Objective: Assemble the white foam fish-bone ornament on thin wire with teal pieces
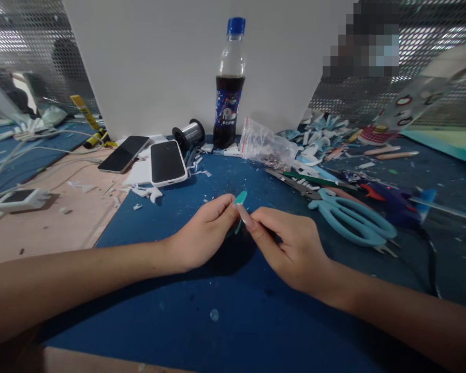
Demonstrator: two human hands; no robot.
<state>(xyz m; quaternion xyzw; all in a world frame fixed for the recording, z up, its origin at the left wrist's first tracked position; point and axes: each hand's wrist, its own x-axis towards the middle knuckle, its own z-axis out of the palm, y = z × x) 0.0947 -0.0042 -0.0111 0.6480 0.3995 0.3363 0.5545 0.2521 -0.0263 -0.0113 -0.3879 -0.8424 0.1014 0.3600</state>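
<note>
My left hand [204, 233] and my right hand [291, 248] meet over the middle of a dark blue cutting mat [217, 311]. Both pinch a small teal piece [239, 199], whose rounded tip sticks up between the fingertips. Its lower part is hidden by my fingers. Both forearms rest low over the mat.
Pale teal scissors [349, 217] lie to the right, beside a blue glue gun [396, 204]. Behind stand a Pepsi bottle [229, 88], a wire spool [189, 133], a clear bag [266, 145] and two phones [166, 161]. Paper scraps litter the back right. A white charger [21, 199] sits at left.
</note>
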